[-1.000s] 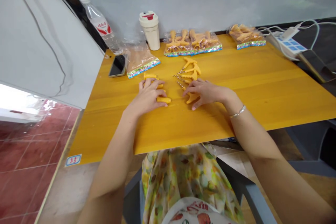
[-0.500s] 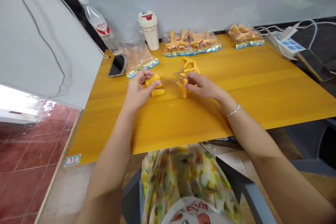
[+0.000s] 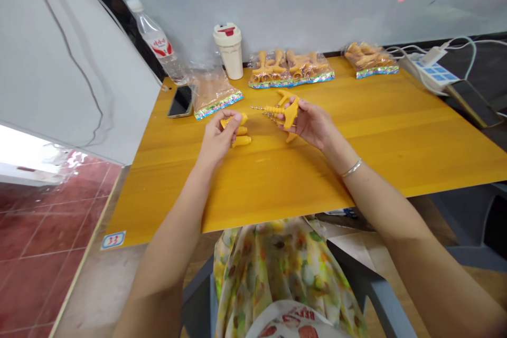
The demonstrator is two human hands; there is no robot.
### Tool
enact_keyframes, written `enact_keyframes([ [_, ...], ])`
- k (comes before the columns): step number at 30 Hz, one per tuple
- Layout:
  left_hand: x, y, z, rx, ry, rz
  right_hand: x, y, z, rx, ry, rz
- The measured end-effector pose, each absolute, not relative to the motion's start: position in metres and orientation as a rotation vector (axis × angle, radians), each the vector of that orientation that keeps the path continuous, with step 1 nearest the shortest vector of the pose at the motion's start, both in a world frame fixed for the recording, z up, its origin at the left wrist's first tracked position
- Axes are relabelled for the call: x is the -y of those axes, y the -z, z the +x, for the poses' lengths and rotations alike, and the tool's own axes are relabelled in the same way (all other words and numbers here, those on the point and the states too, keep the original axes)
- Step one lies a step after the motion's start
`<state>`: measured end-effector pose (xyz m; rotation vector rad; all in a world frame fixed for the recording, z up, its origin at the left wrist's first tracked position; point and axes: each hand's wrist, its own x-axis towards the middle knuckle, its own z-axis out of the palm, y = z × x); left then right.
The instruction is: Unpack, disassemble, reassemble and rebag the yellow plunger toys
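Note:
Between the thumb and fingers of my right hand [image 3: 312, 124] is a yellow corkscrew [image 3: 291, 112]. Its T-shaped handle is in my grip, and its metal spiral points left. Other yellow corkscrews [image 3: 283, 96] lie on the table behind and under it, partly hidden by the hand. My left hand [image 3: 219, 134] is closed on a yellow plastic sleeve [image 3: 242, 118], its fingers covering part of it. Two more yellow sleeves [image 3: 242, 141] lie on the table just below those fingers. A gap separates the spiral's tip from the held sleeve.
Clear bags of yellow corkscrews [image 3: 291, 69] lie along the back, with another bag [image 3: 368, 58] farther right. On the left are a flat plastic bag [image 3: 216, 96], a phone [image 3: 181, 101], a bottle [image 3: 158, 45] and a white cup [image 3: 230, 55]. A power strip [image 3: 433, 71] with cables sits at right.
My right hand has picked up a corkscrew and turned it so the spiral points left. My left hand has shifted slightly right, still holding a sleeve, now pointed more toward the corkscrew.

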<state>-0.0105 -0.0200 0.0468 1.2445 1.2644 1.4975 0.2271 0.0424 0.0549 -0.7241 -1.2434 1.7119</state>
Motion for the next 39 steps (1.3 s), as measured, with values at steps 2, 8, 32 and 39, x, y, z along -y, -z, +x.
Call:
enact_keyframes([
  [2, 0.021, -0.048, -0.009, -1.234, -1.484, 1.178, -0.043, -0.056, 0.225, 1.172, -1.713, -0.769],
  [8, 0.024, -0.052, -0.004, -1.154, -1.463, 1.044, -0.051, -0.050, 0.226, 1.130, -1.640, -0.774],
  [32, 0.027, -0.056, 0.001, -1.162, -1.432, 1.043, -0.035, -0.047, 0.216, 1.347, -1.278, -0.869],
  [39, 0.027, -0.052, 0.004, -1.128, -1.422, 1.076, -0.031, -0.044, 0.213, 1.351, -1.290, -0.808],
])
